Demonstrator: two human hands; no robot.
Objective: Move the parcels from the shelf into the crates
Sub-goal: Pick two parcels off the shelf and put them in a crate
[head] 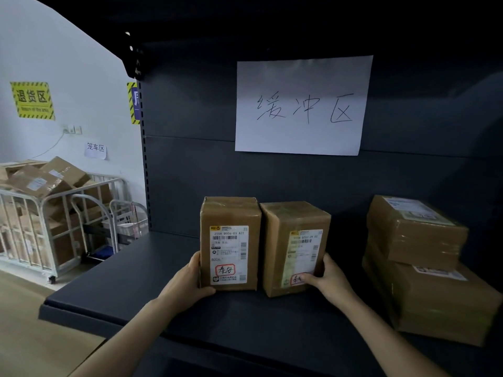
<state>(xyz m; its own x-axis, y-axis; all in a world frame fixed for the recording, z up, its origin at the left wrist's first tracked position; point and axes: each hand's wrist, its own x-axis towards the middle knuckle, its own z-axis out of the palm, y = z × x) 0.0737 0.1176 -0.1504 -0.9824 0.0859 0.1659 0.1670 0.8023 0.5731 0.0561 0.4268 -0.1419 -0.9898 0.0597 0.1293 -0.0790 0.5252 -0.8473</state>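
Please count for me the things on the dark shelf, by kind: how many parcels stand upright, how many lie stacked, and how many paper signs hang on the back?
Upright parcels: 2
Stacked parcels: 2
Paper sign: 1
Total: 5
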